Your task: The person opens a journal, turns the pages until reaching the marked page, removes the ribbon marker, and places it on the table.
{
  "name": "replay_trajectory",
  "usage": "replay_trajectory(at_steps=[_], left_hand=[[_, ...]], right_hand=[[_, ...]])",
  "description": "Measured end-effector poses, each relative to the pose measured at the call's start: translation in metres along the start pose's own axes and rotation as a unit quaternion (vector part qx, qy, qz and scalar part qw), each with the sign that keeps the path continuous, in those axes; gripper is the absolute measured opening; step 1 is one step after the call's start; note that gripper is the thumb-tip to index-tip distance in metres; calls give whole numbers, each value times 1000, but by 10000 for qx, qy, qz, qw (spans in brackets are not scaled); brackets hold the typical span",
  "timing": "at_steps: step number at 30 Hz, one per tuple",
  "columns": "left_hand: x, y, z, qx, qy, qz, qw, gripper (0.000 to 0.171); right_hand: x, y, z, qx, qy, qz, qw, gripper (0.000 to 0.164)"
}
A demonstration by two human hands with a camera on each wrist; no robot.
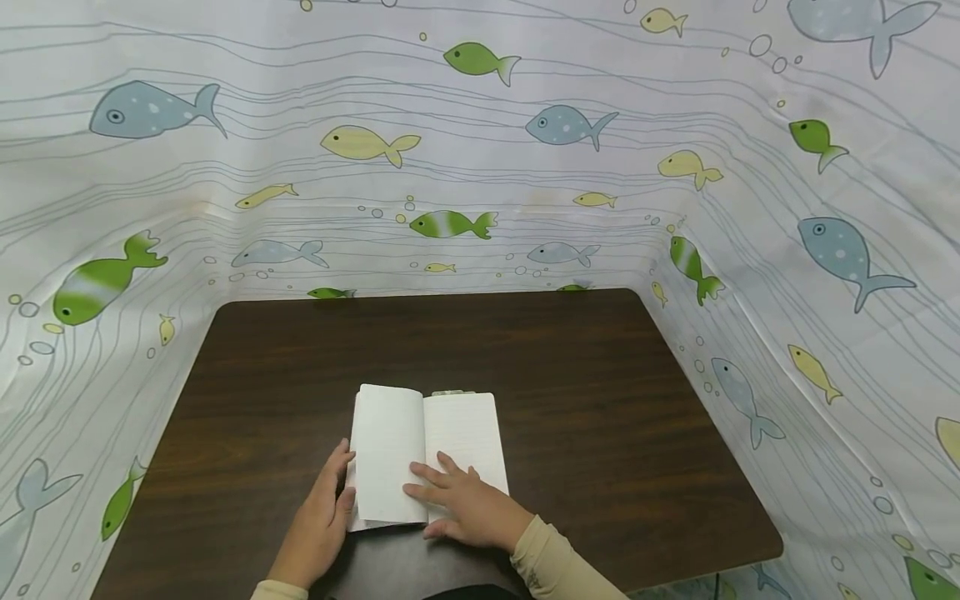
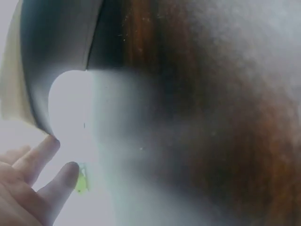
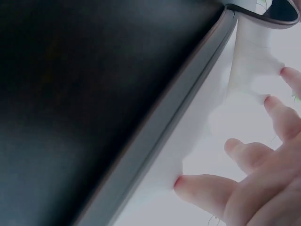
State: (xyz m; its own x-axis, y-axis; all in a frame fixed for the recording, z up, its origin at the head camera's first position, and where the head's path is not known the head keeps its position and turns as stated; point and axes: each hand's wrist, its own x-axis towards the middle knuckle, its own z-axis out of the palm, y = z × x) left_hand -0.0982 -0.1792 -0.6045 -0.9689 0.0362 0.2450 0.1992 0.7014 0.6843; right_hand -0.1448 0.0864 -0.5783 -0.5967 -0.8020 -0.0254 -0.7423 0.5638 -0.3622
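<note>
An open notebook (image 1: pixel 390 454) with blank-looking pale pages lies near the table's front edge. My left hand (image 1: pixel 313 525) is at its left edge, fingers extended and thumb beside the lower pages. Across the right page (image 1: pixel 468 425) and the fold, my right hand (image 1: pixel 483 508) rests with spread fingers. In the right wrist view, fingertips of the right hand (image 3: pixel 263 183) touch the bright page, beside the notebook's thick page edge (image 3: pixel 155 127). The left wrist view is washed out; the left hand (image 2: pixel 33 188) shows there with thumb and finger apart.
The dark brown wooden table (image 1: pixel 600 417) has rounded corners. A white fish-patterned cloth (image 1: pixel 480 167) surrounds its back and sides. A small pale piece (image 1: pixel 453 392) sticks out at the notebook's top edge; its kind is unclear.
</note>
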Motion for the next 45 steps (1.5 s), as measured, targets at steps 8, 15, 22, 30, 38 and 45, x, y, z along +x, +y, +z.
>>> replay_trajectory(at_steps=[8,15,22,30,38,45], left_hand=[[-1,-3,2,93,-11,530,9985,51],[-3,-5,6,414,-53,821,9957,39],[-2,-6,7,685,-275,698,9948,44],[0,-10,9,686,-211,826,9940,54],[1,-11,10,739,-266,878,9930,57],[2,-11,10,765,-255,899,9927,57]], right_hand=[[1,-2,1,323,-248,81,9991,65],[0,3,-1,446,-146,44,9989,61],[-9,22,-4,-92,129,743,9971,68],[-15,35,-5,-506,-37,815,9954,84],[-22,49,-10,-358,-167,1076,9934,95],[-24,60,-12,-404,-283,994,9938,100]])
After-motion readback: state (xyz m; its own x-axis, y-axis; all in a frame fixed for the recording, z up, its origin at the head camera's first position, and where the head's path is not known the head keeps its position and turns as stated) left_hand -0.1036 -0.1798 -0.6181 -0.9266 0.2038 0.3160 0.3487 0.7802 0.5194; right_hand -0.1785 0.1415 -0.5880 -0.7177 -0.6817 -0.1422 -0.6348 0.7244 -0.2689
